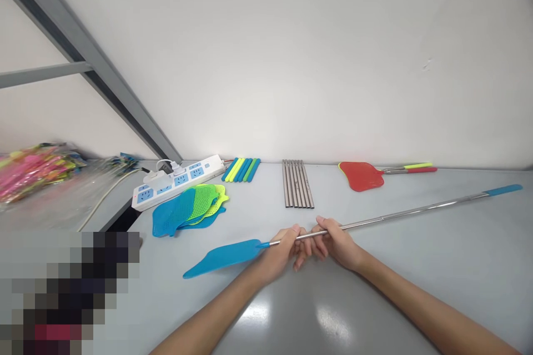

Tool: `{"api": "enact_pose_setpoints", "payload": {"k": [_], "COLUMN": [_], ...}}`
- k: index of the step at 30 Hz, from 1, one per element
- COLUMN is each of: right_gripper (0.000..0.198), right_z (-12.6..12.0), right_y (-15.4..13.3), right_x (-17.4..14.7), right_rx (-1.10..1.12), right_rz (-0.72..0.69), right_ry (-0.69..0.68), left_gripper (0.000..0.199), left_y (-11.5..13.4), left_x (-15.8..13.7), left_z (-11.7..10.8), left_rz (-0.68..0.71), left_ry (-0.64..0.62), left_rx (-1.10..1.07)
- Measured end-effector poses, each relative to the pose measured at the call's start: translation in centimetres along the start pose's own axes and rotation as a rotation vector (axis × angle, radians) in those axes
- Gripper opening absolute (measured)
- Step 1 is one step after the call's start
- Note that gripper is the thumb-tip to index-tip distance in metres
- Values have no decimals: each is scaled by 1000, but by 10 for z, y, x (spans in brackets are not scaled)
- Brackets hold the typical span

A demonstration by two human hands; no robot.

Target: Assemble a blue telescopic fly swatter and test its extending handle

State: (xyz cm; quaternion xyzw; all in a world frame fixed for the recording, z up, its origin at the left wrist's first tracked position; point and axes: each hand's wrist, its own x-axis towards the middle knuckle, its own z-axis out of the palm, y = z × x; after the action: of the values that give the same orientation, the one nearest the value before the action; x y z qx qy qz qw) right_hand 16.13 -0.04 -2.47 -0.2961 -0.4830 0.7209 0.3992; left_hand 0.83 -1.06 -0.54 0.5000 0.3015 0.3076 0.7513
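Note:
A blue fly swatter (228, 258) with a long, extended metal telescopic rod lies across both my hands, its paddle to the left and its blue grip far to the right. My left hand (283, 250) is closed round the rod just beside the paddle's neck. Close by, my right hand (338, 241) pinches the same rod with thumb and fingers. Beyond the hands, several metal rods (297, 184) lie side by side. Further left are several blue, yellow and green grips (241, 170) in a row and a pile of loose swatter paddles (189, 208).
A white power strip (179, 180) with plugs stands at the back left, next to the paddles. Red and yellow swatters (361, 176) lie at the back right by the wall. Plastic-bagged colourful items (39, 172) sit past the grey frame bar (112, 94) at far left.

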Motion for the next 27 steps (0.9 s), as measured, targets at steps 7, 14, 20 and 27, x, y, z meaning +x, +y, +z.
{"api": "enact_pose_setpoints", "payload": {"k": [7, 14, 20, 27], "right_gripper": [57, 48, 42, 42], "right_z": [2, 1, 1, 1], "right_y": [-1, -6, -6, -6], "right_x": [2, 3, 2, 3], "right_rx": [11, 53, 63, 84], "right_rz": [-4, 22, 19, 0], "right_ry": [14, 81, 59, 92], "left_gripper": [46, 42, 38, 37], "left_y": [-2, -7, -6, -9], "left_x": [4, 6, 10, 11], "left_z": [4, 3, 0, -4], "left_rz": [20, 74, 107, 138], "left_ry": [67, 284, 427, 387], "left_rx": [73, -63, -92, 19]}}
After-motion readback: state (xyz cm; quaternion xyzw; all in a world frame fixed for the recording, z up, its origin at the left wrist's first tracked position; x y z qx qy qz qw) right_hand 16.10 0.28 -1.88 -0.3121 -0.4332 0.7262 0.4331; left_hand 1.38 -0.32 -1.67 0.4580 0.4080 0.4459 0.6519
